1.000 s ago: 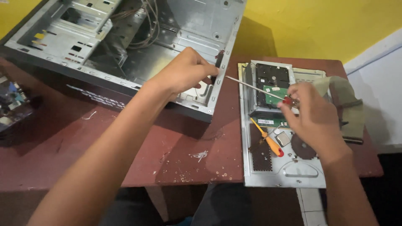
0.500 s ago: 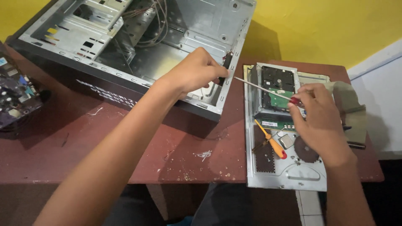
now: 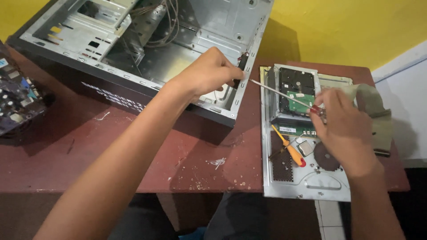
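An open grey computer case (image 3: 133,49) lies on its side on a reddish-brown table (image 3: 133,151). My left hand (image 3: 209,73) rests on the case's rear right corner, fingers curled over the rim by a small black part. My right hand (image 3: 344,126) grips the red handle of a long screwdriver (image 3: 280,94). Its thin shaft points left, and the tip sits near the case's rear edge. Under my right hand lies a hard drive (image 3: 296,95) with a green circuit board, resting on a removed metal side panel (image 3: 307,182).
An orange-handled screwdriver (image 3: 289,149), a green memory stick (image 3: 296,130) and a small square chip (image 3: 305,148) lie on the panel. A circuit board (image 3: 15,98) sits at the far left. A beige cloth (image 3: 373,111) lies at the table's right edge. Cables hang inside the case.
The view has shifted slightly. My right hand has moved a little up and right with the screwdriver, while my left hand stays on the case's corner.
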